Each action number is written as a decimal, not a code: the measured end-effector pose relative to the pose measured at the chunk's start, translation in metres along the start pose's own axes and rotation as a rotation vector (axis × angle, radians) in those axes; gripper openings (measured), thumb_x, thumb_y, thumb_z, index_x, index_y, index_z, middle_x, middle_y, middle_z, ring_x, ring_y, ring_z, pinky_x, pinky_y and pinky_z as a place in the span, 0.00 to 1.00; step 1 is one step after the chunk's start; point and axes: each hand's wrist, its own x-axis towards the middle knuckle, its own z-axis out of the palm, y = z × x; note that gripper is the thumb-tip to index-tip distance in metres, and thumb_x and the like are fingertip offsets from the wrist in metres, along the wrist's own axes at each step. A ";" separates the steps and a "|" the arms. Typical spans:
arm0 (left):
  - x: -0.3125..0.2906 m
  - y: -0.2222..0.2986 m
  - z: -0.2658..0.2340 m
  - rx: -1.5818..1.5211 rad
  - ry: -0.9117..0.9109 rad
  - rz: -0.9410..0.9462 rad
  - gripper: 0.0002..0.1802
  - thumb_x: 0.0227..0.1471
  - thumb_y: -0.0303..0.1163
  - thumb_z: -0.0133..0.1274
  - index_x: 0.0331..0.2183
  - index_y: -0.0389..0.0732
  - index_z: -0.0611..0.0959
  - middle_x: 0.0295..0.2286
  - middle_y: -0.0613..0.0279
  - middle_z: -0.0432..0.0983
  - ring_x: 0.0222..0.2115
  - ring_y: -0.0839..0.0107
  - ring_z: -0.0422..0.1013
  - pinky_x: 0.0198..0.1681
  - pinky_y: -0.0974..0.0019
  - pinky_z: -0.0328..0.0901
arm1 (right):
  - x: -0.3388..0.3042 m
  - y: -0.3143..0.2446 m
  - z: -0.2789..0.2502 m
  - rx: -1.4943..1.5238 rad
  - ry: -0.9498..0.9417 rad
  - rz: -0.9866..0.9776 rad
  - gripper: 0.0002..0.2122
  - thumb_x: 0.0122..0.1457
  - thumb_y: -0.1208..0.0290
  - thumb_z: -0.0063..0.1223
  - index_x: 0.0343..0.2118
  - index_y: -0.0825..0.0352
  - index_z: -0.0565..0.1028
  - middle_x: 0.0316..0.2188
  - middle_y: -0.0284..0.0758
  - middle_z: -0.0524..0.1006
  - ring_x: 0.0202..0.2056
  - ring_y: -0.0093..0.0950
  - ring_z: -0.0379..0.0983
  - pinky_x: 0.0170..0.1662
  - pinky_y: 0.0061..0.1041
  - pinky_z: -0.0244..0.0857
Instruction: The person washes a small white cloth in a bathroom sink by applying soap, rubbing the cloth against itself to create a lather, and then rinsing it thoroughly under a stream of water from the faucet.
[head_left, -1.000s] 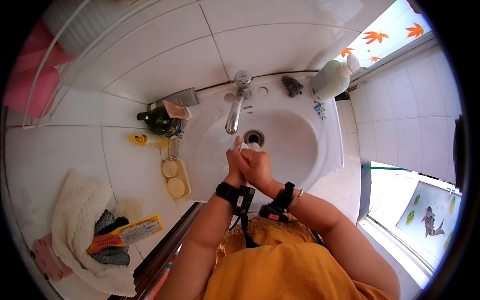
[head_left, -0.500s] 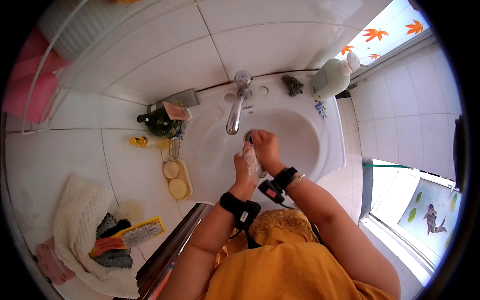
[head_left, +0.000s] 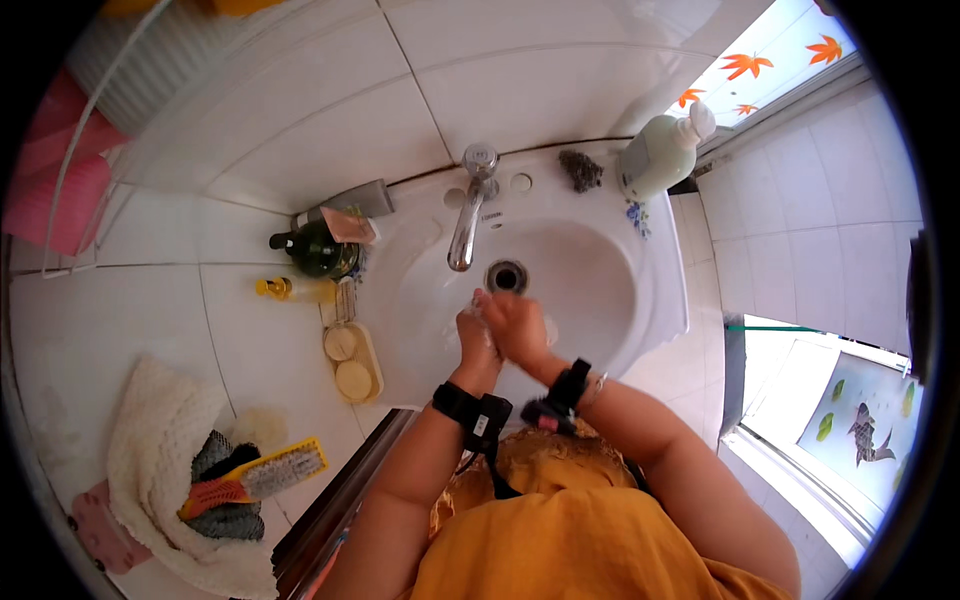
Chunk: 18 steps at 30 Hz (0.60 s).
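Note:
My left hand [head_left: 477, 342] and my right hand [head_left: 517, 327] are pressed together over the white washbasin [head_left: 595, 290]. My right hand is closed across the fingers of my left, slightly smeared by motion. Most of my left hand's fingers are hidden beneath it; pinkish tips show at the top. Whitish suds seem to cling to the skin, and no other object shows between the hands. Just beyond them lies the open round drain [head_left: 507, 278]. The chrome tap [head_left: 467, 225] hangs above, to the left of the drain, with no water seen running.
A pump bottle [head_left: 660, 155] and dark scrubber [head_left: 580, 171] stand on the basin's back right. At left are a green bottle [head_left: 315, 248], a yellow-capped bottle [head_left: 295, 290] and a soap dish [head_left: 372, 365]. A yellow brush [head_left: 285, 470] lies on a white towel [head_left: 150, 430].
Both hands have drawn back toward me, off the drain, which now shows fully. My right hand has moved onto my left and covers more of its fingers.

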 end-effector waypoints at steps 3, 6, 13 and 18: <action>-0.010 -0.005 0.018 -0.014 0.157 0.049 0.15 0.54 0.36 0.38 0.30 0.33 0.73 0.26 0.64 0.68 0.27 0.75 0.66 0.28 0.72 0.63 | 0.013 0.023 -0.003 0.063 -0.004 0.304 0.14 0.50 0.66 0.47 0.14 0.70 0.68 0.13 0.47 0.65 0.15 0.43 0.61 0.20 0.33 0.57; 0.002 0.002 -0.023 -0.043 -0.099 0.094 0.14 0.53 0.36 0.40 0.28 0.35 0.74 0.25 0.64 0.68 0.27 0.76 0.66 0.26 0.73 0.62 | -0.007 -0.037 0.001 -0.095 -0.072 0.189 0.13 0.51 0.66 0.45 0.15 0.68 0.69 0.13 0.46 0.66 0.17 0.44 0.64 0.21 0.35 0.58; -0.027 0.026 0.018 -0.117 0.036 -0.028 0.17 0.53 0.42 0.41 0.33 0.36 0.70 0.29 0.62 0.68 0.29 0.71 0.68 0.34 0.69 0.65 | 0.025 0.036 -0.031 -0.073 -0.160 0.328 0.07 0.53 0.70 0.45 0.23 0.67 0.70 0.18 0.35 0.70 0.20 0.22 0.66 0.21 0.25 0.58; -0.026 0.036 -0.016 0.044 -0.009 0.283 0.16 0.52 0.40 0.43 0.36 0.36 0.69 0.31 0.63 0.68 0.34 0.73 0.65 0.37 0.70 0.63 | 0.027 -0.005 -0.070 0.832 -0.298 0.590 0.07 0.52 0.69 0.49 0.28 0.68 0.72 0.22 0.27 0.69 0.21 0.15 0.61 0.23 0.17 0.57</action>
